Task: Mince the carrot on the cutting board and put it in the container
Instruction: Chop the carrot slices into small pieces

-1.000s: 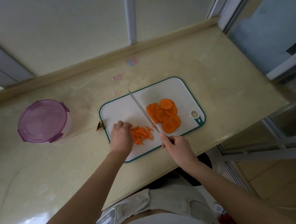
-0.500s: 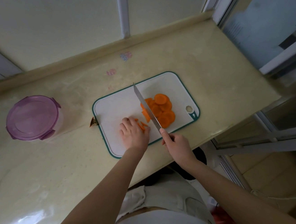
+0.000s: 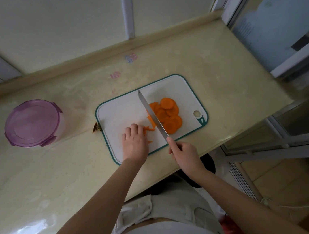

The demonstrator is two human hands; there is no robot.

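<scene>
Beige countertop is carrying my cutting board. My left hand, fingers curled, is pinning light, stiff carrot strips, likely to scatter; my right hand is clamping the knife by its handle beside slices.

My knife blade is shiny metal. My cutting board is dull white plastic. The container is shiny purple plastic. The counter is glossy.

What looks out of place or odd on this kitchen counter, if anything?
Only small things. A brown scrap lies on the counter, off the cutting board and against its left edge. The container has its purple lid on. Nothing looks spilled or broken.
</scene>
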